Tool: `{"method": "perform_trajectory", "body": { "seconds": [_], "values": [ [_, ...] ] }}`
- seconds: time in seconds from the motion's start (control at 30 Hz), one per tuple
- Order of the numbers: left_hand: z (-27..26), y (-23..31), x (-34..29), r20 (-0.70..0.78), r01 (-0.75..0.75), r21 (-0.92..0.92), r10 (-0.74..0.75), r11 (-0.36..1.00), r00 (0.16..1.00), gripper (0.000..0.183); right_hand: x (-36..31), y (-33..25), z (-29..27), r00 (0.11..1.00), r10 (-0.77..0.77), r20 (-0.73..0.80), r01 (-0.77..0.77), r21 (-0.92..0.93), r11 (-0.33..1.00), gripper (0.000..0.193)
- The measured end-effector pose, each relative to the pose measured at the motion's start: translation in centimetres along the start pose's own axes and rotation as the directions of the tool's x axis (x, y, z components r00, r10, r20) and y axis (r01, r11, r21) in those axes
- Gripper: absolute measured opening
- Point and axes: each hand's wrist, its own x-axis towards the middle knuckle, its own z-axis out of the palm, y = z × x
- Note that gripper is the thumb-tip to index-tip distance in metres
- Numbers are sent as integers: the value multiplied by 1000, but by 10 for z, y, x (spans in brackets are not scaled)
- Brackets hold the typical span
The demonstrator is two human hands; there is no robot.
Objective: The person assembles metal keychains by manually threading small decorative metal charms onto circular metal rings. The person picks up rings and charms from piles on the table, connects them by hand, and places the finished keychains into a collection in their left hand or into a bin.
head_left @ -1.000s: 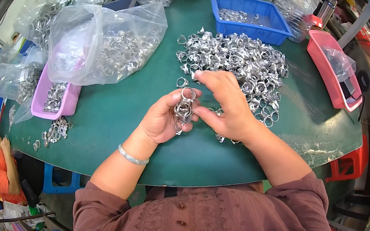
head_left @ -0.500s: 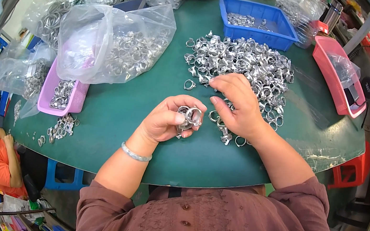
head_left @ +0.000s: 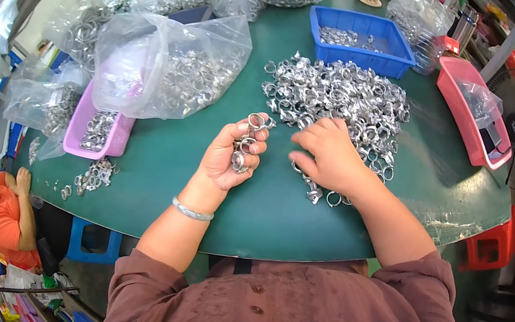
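Several silvery metal ring-shaped pieces with small lugs sit in my left hand (head_left: 232, 153); one ring piece (head_left: 255, 121) stands up at the fingertips, and others lie against the palm under curled fingers. My right hand (head_left: 329, 155) is over the near edge of a big pile of ring pieces (head_left: 335, 92). Its fingers are bent, with the thumb apart from them and nothing visible between. A few loose ring pieces (head_left: 333, 199) lie beside and below that hand, partly covered by it.
Behind the pile stands a blue tray (head_left: 361, 59) with some pieces inside. A pink basket (head_left: 467, 113) is at right. On the left are a lilac basket (head_left: 119, 139), clear bags of rings (head_left: 196, 77) and a small heap (head_left: 93, 175). A person in orange (head_left: 0, 214) sits far left.
My left hand has turned and moved slightly up, fanning the ring pieces to view. The right hand has shifted slightly down, its fingers more bent. A loose ring left of it is no longer there.
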Motion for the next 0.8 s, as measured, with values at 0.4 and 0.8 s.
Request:
{"method": "perform_trajectory", "body": {
  "seconds": [0.4,0.8],
  "values": [
    [-7,27,-6,-274,-257,-164,206,952,939,25,-10,-11,5,988,-81,133,106,-192,976,12],
    [52,178,-55,-350,-563,179,587,807,730,10,-5,-8,9,992,-121,-36,117,-104,988,9]
  ]
}}
